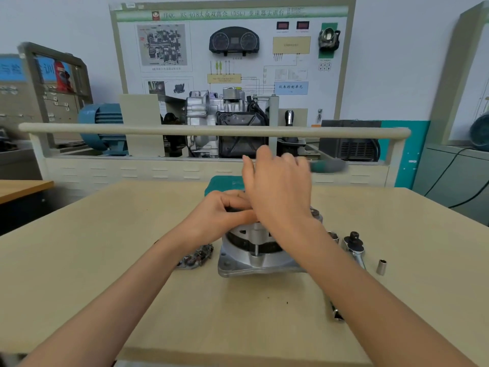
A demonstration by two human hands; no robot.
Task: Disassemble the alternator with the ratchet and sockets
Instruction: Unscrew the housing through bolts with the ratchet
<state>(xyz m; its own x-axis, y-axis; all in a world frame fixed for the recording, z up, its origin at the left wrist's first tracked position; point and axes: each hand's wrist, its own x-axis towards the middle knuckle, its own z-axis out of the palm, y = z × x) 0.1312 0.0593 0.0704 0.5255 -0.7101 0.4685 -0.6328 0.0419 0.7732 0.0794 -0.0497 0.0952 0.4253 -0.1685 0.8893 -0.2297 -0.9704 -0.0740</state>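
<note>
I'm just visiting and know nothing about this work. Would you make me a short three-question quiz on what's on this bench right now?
1. True or false: the alternator lies on its side on the table.
2. Which lies nearest the table's right edge? A) the loose socket B) the ratchet C) the wire-wound part
3. What are the hands doing at the alternator's top?

Key
1. False: it stands upright on its flange.
2. A.
3. The left hand grips the top, steadying it. The right hand holds a blurred green-handled tool above it; what its tip meets is hidden.
</note>
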